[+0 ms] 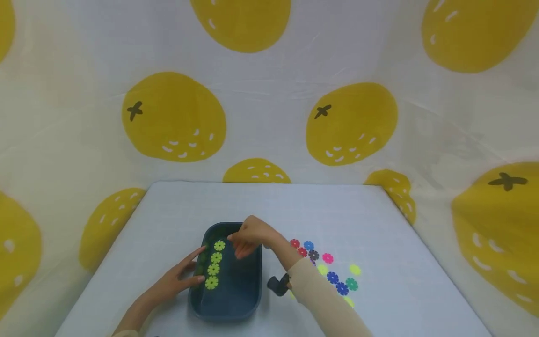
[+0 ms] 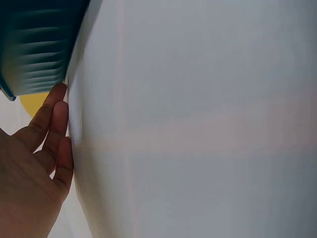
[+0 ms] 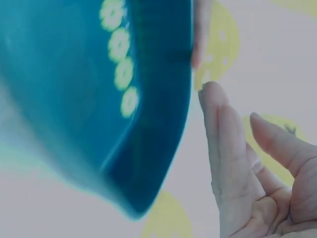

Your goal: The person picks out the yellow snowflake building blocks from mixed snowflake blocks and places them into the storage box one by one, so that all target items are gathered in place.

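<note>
A dark teal plastic tray (image 1: 233,302) lies on the white table. Inside it, along its left side, several yellow-green flower-shaped discs (image 1: 213,269) form a row. My left hand (image 1: 171,280) rests at the tray's left side, fingers spread and touching its edge. In the left wrist view, that hand's fingers (image 2: 58,119) reach to the ribbed tray wall (image 2: 39,49). Over the tray's far right part hovers my right hand (image 1: 249,236). The right wrist view shows its thumb apart from two extended fingers (image 3: 230,153), the other fingers bent, and nothing between them.
Right of the tray, loose flower-shaped discs (image 1: 332,277) in red, blue, pink, green, yellow and black lie scattered, partly behind my right sleeve (image 1: 324,299). A dark device (image 1: 278,284) sits under the right wrist. A cloth with yellow fruit (image 1: 174,117) hangs behind the table (image 1: 337,206).
</note>
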Action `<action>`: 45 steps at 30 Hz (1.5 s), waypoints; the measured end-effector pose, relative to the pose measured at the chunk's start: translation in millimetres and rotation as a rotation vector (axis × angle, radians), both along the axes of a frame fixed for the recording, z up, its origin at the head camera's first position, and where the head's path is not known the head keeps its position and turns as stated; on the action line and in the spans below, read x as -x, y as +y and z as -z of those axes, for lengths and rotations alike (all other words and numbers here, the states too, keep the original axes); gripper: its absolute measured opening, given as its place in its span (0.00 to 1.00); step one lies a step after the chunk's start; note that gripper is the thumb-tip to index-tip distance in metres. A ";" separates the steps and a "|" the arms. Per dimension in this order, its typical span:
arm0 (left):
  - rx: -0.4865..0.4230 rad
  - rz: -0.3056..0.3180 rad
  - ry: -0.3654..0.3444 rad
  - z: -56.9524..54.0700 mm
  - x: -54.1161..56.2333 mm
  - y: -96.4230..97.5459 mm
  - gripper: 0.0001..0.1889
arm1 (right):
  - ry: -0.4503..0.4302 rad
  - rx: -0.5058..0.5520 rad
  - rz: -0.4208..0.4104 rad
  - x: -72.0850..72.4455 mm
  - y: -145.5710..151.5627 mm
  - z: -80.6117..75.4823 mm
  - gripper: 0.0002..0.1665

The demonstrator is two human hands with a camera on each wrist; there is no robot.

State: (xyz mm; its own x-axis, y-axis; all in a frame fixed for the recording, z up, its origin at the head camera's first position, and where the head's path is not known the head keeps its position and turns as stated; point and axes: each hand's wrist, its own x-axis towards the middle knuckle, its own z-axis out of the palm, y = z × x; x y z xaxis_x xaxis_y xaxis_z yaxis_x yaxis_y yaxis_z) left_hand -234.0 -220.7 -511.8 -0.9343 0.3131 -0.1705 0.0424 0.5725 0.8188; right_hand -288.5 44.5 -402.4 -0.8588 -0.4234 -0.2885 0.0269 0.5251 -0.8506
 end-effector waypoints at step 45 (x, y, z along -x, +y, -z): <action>0.037 0.036 0.019 0.0 2.7 -0.2 0.43 | 0.234 -0.362 -0.271 -71.6 167.7 80.7 0.23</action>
